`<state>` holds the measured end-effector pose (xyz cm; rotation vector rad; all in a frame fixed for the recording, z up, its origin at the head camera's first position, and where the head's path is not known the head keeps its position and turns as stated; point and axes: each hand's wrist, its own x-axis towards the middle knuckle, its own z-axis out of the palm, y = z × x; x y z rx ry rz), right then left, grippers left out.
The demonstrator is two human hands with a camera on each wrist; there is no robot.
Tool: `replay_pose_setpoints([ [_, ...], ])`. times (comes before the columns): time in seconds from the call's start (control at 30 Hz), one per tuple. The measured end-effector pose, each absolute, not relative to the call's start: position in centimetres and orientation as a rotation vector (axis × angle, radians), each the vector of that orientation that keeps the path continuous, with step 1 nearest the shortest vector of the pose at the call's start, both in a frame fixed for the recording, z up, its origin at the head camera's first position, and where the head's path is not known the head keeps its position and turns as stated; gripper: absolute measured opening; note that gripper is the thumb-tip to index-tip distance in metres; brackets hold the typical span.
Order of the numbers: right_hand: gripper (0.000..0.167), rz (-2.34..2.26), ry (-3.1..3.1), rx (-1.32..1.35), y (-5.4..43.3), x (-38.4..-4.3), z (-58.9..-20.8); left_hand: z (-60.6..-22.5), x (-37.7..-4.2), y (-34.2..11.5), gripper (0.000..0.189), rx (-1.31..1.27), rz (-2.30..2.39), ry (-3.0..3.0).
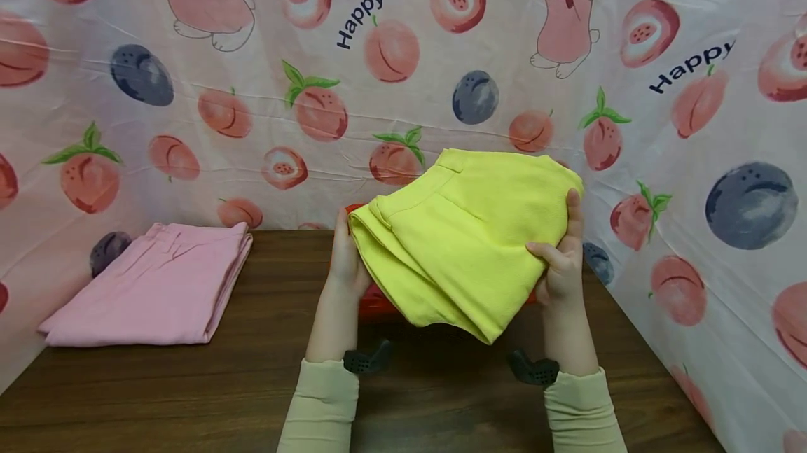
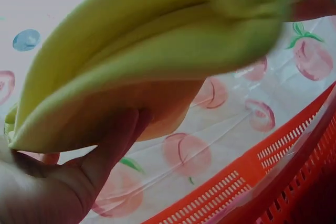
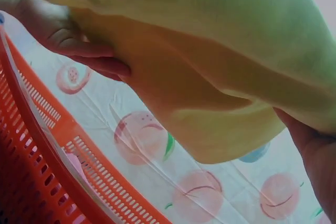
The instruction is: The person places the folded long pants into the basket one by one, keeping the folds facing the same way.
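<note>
Folded yellow pants [image 1: 473,229], with a waistband along the upper left, are held up in the air between both hands. My left hand [image 1: 349,260] grips their left edge, its fingers mostly behind the cloth; in the left wrist view that hand [image 2: 63,190] has its thumb against the underside. My right hand [image 1: 561,264] pinches the right edge, thumb in front and fingers along the side. Behind and below the pants stands a red slotted plastic basket [image 1: 376,309], largely hidden by them. Its slotted wall [image 3: 105,182] shows in the right wrist view.
Folded pink pants [image 1: 151,285] lie at the left of the dark wooden table [image 1: 189,397]. Something pink [image 3: 76,166] shows inside the basket. Fruit-printed cloth [image 1: 391,103] hangs at the back and on both sides.
</note>
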<state>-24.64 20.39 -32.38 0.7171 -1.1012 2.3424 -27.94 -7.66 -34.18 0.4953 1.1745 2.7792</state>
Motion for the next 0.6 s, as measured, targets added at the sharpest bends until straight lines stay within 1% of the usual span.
replay_pose_setpoints([
  [0.1, 0.092, 2.348, -1.095, 0.778, 20.7, -24.8, -32.5, -34.5, -28.1, -8.1, 0.075, 0.423, 2.759, 1.150],
  [0.23, 0.091, 2.360, -1.122, 0.798, 20.9, -24.9, -32.6, -34.7, -28.0, -8.7, 0.076, 0.408, 2.754, 1.146],
  [0.43, 0.089, 2.346, -1.210, 0.797, 21.2, -25.1, -32.6, -34.6, -27.5, -9.7, 0.079, 0.474, 2.629, 1.223],
  [0.6, 0.088, 2.346, -1.279, 0.810, 21.6, -25.3, -32.7, -34.2, -27.0, -10.4, 0.082, 0.589, 2.488, 1.289],
])
